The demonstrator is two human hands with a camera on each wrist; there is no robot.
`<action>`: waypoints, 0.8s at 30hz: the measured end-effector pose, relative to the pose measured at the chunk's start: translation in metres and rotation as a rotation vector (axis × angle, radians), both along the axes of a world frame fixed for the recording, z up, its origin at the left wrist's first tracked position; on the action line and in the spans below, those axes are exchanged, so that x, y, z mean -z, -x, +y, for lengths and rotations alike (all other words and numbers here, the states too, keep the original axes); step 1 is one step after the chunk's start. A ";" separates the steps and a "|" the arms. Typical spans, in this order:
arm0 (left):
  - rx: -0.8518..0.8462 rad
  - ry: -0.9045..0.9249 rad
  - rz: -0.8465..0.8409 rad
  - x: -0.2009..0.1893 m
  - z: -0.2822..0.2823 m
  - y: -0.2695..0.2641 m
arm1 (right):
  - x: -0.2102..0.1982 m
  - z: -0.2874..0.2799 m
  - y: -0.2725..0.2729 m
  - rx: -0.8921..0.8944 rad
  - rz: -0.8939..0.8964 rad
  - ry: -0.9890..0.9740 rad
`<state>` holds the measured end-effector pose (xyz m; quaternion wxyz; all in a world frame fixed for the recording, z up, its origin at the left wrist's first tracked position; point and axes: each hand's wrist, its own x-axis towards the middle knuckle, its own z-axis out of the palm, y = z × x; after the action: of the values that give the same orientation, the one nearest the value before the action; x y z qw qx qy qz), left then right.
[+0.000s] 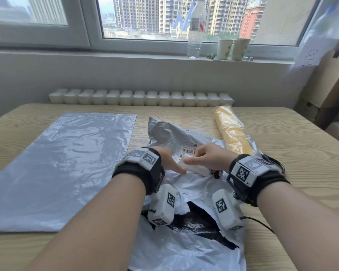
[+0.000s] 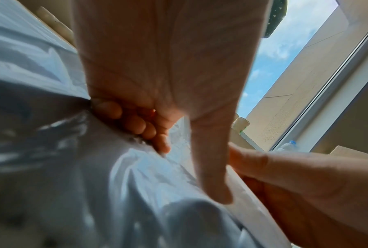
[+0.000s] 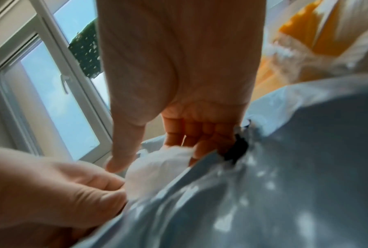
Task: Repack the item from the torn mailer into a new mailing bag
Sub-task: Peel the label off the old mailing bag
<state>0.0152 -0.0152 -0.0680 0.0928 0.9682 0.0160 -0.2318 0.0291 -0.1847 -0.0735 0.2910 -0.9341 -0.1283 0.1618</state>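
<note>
Left hand [image 1: 167,159] grips torn mailer [image 1: 184,192]; right hand [image 1: 209,159] pinches white item [image 1: 196,170].

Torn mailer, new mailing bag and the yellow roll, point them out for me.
torn mailer [image 1: 186,249], head view, crumpled near end.
new mailing bag [image 1: 67,163], head view, flat middle.
yellow roll [image 1: 231,130], head view, mid-length of its clear wrap.

Shipping label [image 1: 188,151] on torn mailer [image 1: 184,192]: barcode, digits too small. Plastic sheet [image 1: 306,57] at right: handwritten "2#".

Torn mailer [image 1: 184,241] cut off below
</note>
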 end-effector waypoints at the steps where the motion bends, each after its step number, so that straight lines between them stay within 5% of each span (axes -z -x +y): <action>1: -0.008 0.002 0.005 -0.001 -0.001 0.001 | -0.001 -0.003 0.001 0.016 0.021 -0.023; 6: -0.043 -0.005 -0.012 0.003 -0.010 0.002 | -0.005 -0.010 0.004 -0.008 0.125 0.028; 24: -0.068 -0.039 -0.015 0.006 -0.012 0.003 | -0.003 -0.011 0.007 0.085 0.051 0.057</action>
<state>0.0125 -0.0273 -0.0738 0.0820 0.9704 0.0526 -0.2208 0.0226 -0.1954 -0.0708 0.2739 -0.9422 -0.0765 0.1769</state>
